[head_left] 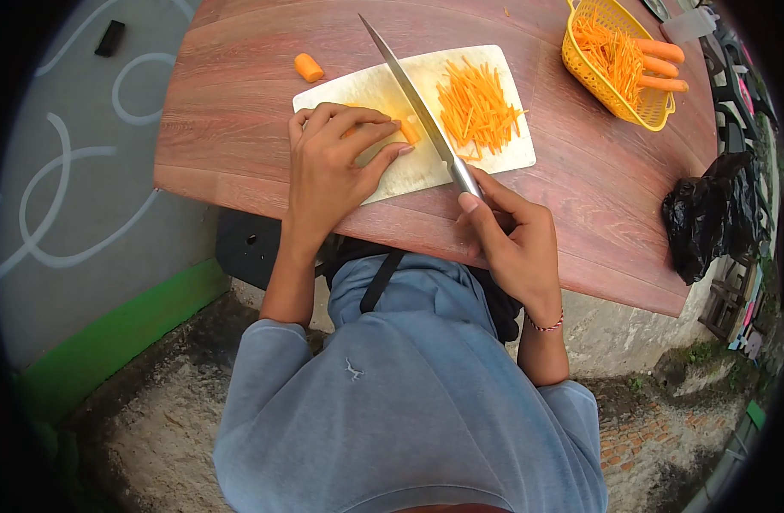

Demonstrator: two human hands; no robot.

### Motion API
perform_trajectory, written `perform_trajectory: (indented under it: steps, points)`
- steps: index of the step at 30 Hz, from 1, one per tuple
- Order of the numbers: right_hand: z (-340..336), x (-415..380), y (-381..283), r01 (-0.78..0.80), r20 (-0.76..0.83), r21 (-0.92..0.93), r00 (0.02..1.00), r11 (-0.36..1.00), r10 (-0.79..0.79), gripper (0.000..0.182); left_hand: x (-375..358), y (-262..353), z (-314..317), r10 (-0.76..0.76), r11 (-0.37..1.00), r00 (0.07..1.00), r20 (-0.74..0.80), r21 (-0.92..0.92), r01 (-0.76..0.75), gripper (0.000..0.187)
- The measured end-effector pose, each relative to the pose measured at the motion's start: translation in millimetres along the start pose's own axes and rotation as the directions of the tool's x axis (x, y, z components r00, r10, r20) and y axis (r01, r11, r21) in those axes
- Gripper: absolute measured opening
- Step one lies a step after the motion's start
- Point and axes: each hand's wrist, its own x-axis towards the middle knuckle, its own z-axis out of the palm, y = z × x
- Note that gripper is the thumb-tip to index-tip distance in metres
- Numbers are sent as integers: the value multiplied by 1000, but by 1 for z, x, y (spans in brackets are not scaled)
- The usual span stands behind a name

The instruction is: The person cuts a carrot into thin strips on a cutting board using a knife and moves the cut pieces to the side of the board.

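Note:
My right hand (516, 235) grips the handle of a long kitchen knife (415, 98), whose blade slants up and left across a white cutting board (400, 181). Over the board's left part, my left hand (336, 158) is closed around a carrot piece (410, 131); its fingers hide much of it. To the right of the blade lies a pile of carrot strips (477, 107). Beyond the board's upper left edge, a short carrot chunk (308, 67) rests on the wooden table (238, 128).
A yellow plastic basket (601, 85) at the upper right holds shredded carrot and several whole carrots (661, 67). A black plastic bag (708, 218) hangs at the table's right edge. Near the far right corner is a translucent container (689, 26).

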Motion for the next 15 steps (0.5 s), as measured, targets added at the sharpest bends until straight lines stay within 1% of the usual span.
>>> perform_trajectory:
  steps: [2, 6, 12, 14, 15]
  points:
    - [0, 0, -4, -12, 6, -66, 1000, 998, 12, 44, -2, 3, 5, -34, 999, 998, -46, -1, 34, 24]
    - [4, 1, -4, -14, -5, -45, 1000, 999, 14, 45, -3, 6, 10, -35, 999, 997, -75, -14, 35, 22]
    - [6, 2, -4, 12, 3, -114, 1000, 993, -12, 43, -3, 7, 10, -27, 1000, 997, -74, -11, 27, 18]
    - [7, 2, -4, 21, -15, -105, 1000, 994, -22, 43, -3, 6, 13, 1, 1000, 992, -123, -21, -4, 11]
    - [7, 1, -4, 18, -14, -106, 1000, 994, -20, 43, -3, 6, 13, -1, 1000, 993, -122, -23, -2, 11]
